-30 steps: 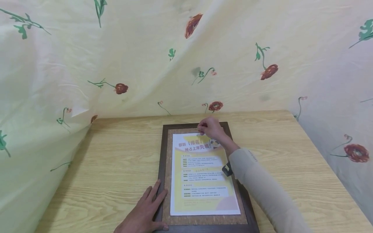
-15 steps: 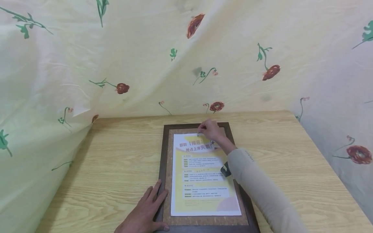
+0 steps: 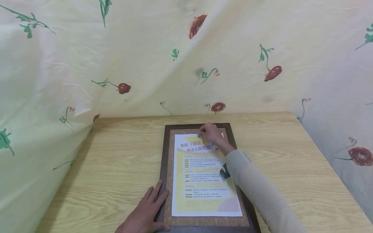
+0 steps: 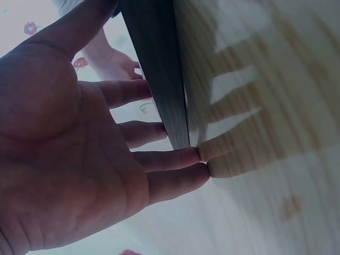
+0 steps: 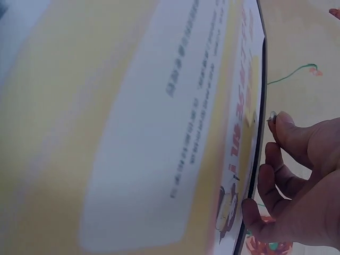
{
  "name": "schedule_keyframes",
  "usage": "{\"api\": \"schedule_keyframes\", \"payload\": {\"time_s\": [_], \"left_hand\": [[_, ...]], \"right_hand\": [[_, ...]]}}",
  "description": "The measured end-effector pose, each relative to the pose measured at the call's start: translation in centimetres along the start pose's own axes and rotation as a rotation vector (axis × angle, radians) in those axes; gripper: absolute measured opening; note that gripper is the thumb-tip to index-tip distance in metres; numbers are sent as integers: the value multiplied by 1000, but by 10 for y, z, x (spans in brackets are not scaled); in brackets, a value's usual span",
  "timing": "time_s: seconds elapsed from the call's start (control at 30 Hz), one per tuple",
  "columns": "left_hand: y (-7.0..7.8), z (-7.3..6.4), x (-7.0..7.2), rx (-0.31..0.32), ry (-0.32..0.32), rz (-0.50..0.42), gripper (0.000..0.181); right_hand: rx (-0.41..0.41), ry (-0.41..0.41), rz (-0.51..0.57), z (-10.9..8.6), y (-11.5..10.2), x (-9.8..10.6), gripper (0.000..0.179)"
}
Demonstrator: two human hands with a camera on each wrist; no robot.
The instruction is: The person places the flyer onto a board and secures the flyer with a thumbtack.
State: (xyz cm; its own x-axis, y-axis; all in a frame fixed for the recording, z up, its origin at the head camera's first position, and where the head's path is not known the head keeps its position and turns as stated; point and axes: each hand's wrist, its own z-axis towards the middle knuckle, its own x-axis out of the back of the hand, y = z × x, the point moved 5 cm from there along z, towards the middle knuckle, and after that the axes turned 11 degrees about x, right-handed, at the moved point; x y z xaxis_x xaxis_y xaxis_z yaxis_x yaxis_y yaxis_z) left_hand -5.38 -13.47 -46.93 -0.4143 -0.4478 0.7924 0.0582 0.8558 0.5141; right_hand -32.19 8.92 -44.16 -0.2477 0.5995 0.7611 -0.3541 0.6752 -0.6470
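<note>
A printed yellow-and-white poster (image 3: 204, 197) lies on a cork board (image 3: 209, 221) with a dark brown wooden frame (image 3: 164, 155). Near the poster's top edge, my right hand (image 3: 212, 133) pinches a small clear pushpin between thumb and index finger. In the right wrist view the pushpin (image 5: 273, 116) shows its short point towards the sheet, and the other fingers are bent. My left hand (image 3: 144, 212) is at the frame's lower left corner. Its fingers (image 4: 154, 135) reach out nearly straight against the side rail and the table, its thumb at the bottom rail.
A light wood-grain table (image 3: 116, 161) carries the board. Pale cloth (image 3: 145, 58) printed with red flowers hangs behind and at both sides. A small black device (image 3: 225, 171) sits under my right sleeve (image 3: 256, 181), overlapping the poster's right edge.
My right hand has come slightly down towards the poster's top edge, still pinching the pushpin. My left hand stays at the frame. The whole head view has shifted a little.
</note>
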Motion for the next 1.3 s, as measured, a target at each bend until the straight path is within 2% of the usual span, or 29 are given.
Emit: {"api": "schedule_keyframes", "payload": {"time_s": [0.37,0.63,0.87,1.3], "left_hand": [[1,1,1,8,-1,12,108],[1,1,1,9,0,5,108],[-1,3,1,25,-4,19,110],[0,1,0,-2,9,-9,108]], "right_hand": [[4,-6,-74,0,4,-4,15],[11,27,-98,2,7,-7,12],[-5,44,-96,3,8,-8,9],[-3,63,-92,3,9,-10,7]]}}
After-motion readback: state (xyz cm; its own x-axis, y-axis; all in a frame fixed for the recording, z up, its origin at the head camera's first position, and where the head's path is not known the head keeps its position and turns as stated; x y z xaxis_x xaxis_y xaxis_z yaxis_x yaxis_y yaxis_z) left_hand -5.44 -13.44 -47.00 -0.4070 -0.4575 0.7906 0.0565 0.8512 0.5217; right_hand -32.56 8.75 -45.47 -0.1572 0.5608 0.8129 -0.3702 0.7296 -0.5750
